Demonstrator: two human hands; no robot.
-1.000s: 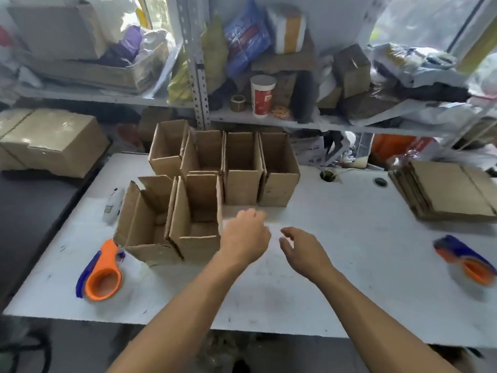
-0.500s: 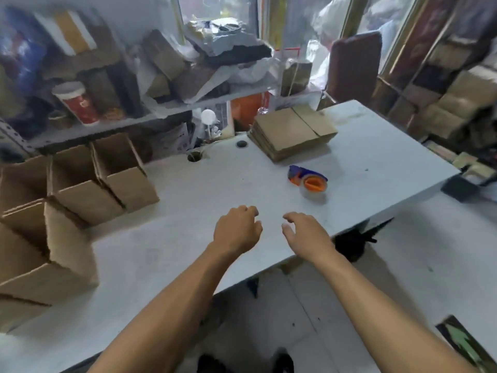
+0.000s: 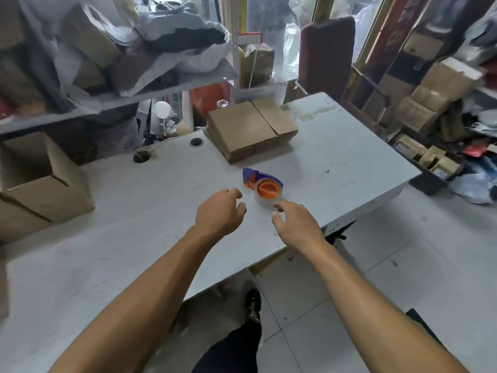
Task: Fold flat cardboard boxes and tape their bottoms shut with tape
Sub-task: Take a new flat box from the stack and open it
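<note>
A stack of flat cardboard boxes lies at the far side of the white table. In front of it sits an orange and blue tape dispenser with a clear roll. My left hand hovers just left of the dispenser, fingers loosely curled, holding nothing. My right hand hovers just below the dispenser with its fingers spread, fingertips near the roll; whether they touch it I cannot tell. A folded open box stands at the left edge.
Two round cable holes pierce the table near the shelf. A cluttered metal shelf rises behind. Stacked boxes and a bin sit on the floor at right. The table's front right edge is close to my right hand.
The view has swung right, away from the folded boxes toward the flat stack. Both hands have moved closer to the tape dispenser.
</note>
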